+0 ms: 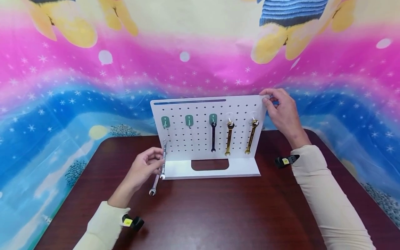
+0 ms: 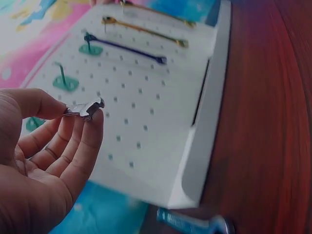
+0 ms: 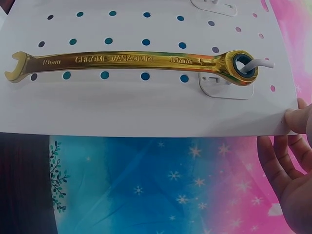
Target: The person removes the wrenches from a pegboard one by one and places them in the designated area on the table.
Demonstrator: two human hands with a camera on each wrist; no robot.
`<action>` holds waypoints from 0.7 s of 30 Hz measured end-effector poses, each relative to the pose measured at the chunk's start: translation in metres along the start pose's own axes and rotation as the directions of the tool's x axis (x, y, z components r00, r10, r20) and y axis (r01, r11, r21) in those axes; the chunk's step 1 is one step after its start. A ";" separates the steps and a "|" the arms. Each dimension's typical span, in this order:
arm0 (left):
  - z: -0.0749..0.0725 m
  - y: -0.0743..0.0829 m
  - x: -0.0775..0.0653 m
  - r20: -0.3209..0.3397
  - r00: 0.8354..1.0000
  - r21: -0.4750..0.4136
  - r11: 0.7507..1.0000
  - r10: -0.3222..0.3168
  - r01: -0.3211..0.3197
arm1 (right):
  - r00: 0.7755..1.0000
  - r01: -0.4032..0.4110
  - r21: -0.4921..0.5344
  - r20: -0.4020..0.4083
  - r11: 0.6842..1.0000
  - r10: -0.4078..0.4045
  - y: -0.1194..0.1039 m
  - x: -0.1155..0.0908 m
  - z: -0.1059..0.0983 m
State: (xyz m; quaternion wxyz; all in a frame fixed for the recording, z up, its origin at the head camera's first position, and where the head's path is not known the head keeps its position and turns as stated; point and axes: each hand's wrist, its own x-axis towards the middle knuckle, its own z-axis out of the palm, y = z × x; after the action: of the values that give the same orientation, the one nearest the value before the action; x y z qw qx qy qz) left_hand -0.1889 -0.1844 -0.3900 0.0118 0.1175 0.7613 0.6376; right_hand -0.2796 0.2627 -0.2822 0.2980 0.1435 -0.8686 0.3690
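A silver combination wrench point(image 1: 164, 154) is pinched between the thumb and fingers of my left hand point(image 1: 143, 168), upright in front of the pegboard's left edge. In the left wrist view, the wrench's open end point(image 2: 92, 108) points toward the camera. My right hand point(image 1: 285, 113) grips the top right corner of the white pegboard point(image 1: 200, 142). A dark wrench point(image 1: 214, 139) hangs on a green hook, and two gold wrenches point(image 1: 229, 140) hang on white hooks. The right wrist view shows the outer gold wrench point(image 3: 136, 61), marked 10mm, close by. Two green hooks point(image 1: 189, 120) bear nothing.
A second silver wrench point(image 1: 153, 187) lies on the dark wooden table point(image 1: 212, 215) by the board's left front corner, partly hidden. The board's base point(image 1: 243, 168) has a cut-out slot. A colourful printed cloth point(image 1: 200, 69) hangs behind the table.
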 end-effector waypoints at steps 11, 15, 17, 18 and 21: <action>-0.022 -0.031 0.004 -0.085 0.993 0.172 0.980 -0.084 0.097 | 1.000 -0.003 0.012 0.007 1.000 0.003 0.000 0.000 0.001; -0.029 -0.038 0.007 -0.095 0.990 0.224 0.966 -0.107 0.126 | 1.000 0.003 0.011 -0.001 1.000 -0.003 0.001 0.000 0.001; -0.032 -0.040 0.007 -0.096 0.987 0.261 0.953 -0.132 0.153 | 1.000 -0.005 0.010 0.003 1.000 0.005 0.001 0.000 0.000; -0.033 -0.042 0.007 -0.093 0.985 0.278 0.946 -0.145 0.166 | 1.000 -0.009 0.010 0.007 1.000 0.009 0.001 -0.001 0.000; -0.037 -0.047 0.008 -0.090 0.977 0.321 0.923 -0.196 0.215 | 1.000 -0.017 0.010 0.019 1.000 0.017 0.000 0.000 0.000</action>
State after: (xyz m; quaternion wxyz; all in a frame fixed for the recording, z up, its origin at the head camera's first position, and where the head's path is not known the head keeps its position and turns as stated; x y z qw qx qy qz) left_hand -0.2103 -0.2264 -0.4276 0.0374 0.0196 0.8649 0.5001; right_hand -0.2795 0.2624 -0.2826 0.2858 0.1413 -0.8706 0.3746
